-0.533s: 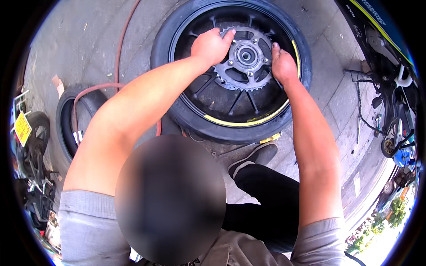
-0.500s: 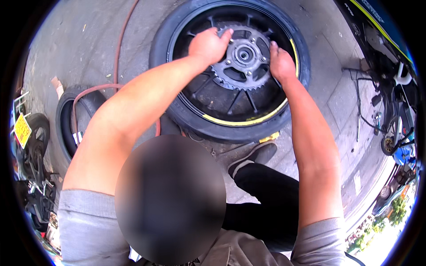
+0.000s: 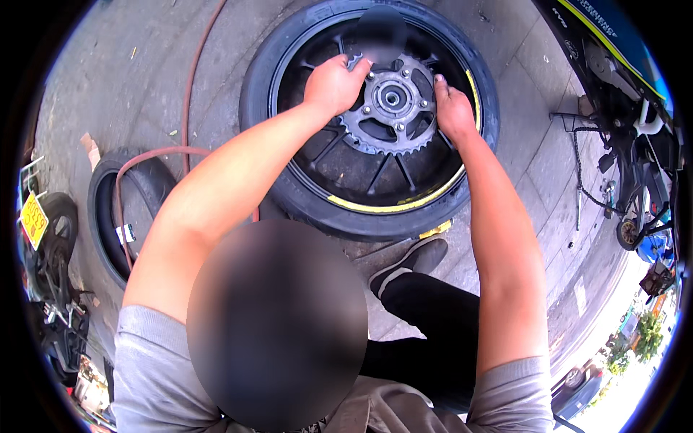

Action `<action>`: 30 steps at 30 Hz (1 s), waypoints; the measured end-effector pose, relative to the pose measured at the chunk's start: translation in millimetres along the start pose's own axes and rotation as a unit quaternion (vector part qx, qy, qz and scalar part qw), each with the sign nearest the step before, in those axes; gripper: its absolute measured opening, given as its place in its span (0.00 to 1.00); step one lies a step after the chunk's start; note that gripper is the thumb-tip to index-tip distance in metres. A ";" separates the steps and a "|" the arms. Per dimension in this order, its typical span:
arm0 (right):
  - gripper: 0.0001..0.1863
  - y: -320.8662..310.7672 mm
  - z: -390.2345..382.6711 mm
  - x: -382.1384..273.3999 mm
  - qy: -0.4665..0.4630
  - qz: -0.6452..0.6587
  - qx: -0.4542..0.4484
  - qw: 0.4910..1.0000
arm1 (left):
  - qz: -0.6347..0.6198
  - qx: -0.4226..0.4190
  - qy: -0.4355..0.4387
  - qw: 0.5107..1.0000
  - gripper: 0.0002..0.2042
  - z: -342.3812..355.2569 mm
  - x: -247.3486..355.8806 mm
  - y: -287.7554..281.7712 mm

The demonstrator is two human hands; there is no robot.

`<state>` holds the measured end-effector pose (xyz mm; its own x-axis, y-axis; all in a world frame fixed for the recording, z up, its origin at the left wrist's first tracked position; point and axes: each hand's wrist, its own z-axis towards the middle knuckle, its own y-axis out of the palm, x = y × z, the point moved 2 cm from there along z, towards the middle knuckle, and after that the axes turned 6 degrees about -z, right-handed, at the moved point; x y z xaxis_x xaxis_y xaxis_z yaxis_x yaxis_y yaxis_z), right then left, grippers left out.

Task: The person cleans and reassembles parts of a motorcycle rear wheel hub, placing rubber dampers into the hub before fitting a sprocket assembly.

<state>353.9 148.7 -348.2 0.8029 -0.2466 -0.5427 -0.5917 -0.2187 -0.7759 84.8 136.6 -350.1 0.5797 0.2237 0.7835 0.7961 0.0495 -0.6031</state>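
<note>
A motorcycle wheel with a black spoked rim, a yellow stripe and a black tyre lies flat on the pavement before me. At its centre sits a grey toothed sprocket with a bolted hub. My left hand is closed on the sprocket's left edge, thumb on top. On the opposite edge, my right hand is closed with its thumb pointing away from me. The fingers under the sprocket are hidden. A dark blurred patch covers part of the wheel's far side.
A loose tyre lies at the left, with a red hose running across it and the ground. Motorcycles stand at the left and right. A yellow object lies by the wheel's near edge, close to my shoe.
The view has shifted slightly, so the wheel appears a little lower and further left. Both hands keep their hold on the sprocket, which shows no clear movement.
</note>
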 end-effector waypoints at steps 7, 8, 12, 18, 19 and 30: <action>0.36 -34.9 -6.5 -33.6 -0.007 0.085 -0.034 0.996 | -0.247 -0.084 -0.058 0.964 0.34 4.0 -12.5 -7.3; 0.36 -57.6 -9.5 -36.0 0.032 0.169 -0.061 0.983 | -0.301 -0.115 -0.085 0.943 0.31 -6.3 28.0 -20.0; 0.31 -102.2 -66.0 -174.9 -0.042 0.332 -0.070 0.940 | -0.475 -0.139 -0.134 0.858 0.27 6.8 12.7 -101.0; 0.31 -125.5 -126.6 -269.9 -0.150 0.097 -0.017 0.984 | -0.787 -0.315 -0.282 0.449 0.20 -105.8 -52.1 -92.2; 0.29 -105.4 -106.4 -222.1 -0.194 0.081 0.090 0.973 | -0.803 -0.363 -0.288 0.376 0.17 -118.2 -59.3 -87.1; 0.19 53.8 -146.2 -64.0 -0.010 -0.047 -0.054 0.997 | -0.885 -0.384 -0.232 0.125 0.12 -190.1 -120.8 -83.4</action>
<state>260.0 14.7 -308.2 0.8555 -0.2008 -0.4772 -0.5177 -0.3403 -0.7849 -18.6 -79.6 -366.0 -0.5532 0.5661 -0.6112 -0.5080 0.3522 0.7860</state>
